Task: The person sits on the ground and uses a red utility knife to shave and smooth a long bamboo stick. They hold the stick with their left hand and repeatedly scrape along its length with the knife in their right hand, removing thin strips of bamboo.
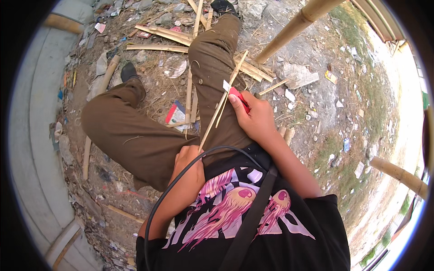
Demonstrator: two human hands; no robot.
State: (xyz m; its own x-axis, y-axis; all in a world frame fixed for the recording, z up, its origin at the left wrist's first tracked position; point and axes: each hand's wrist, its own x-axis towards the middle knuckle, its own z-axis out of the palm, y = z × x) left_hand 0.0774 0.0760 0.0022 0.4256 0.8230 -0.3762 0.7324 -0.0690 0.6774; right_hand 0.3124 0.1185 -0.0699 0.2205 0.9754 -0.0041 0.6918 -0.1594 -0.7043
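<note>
My left hand [189, 168] is closed at my lap round the near end of a thin bamboo strip [212, 125]. The strip slants up and away over my right thigh. In my right hand [258, 115] is a red-handled cutter [238, 97], gripped with the thumb along its handle. Its pale blade [226, 86] lies against the strip's upper part. A narrow sliver [220, 115] hangs beside the strip below the blade. My left palm and the strip's end inside it are hidden.
Split bamboo pieces [165, 36] lie beyond my knees, with more [255, 70] to their right. A bamboo pole [289, 31] stands at the upper right, and a grey wall [38, 126] runs along the left. Litter and stones cover the ground. A black cable [169, 192] loops over my left forearm.
</note>
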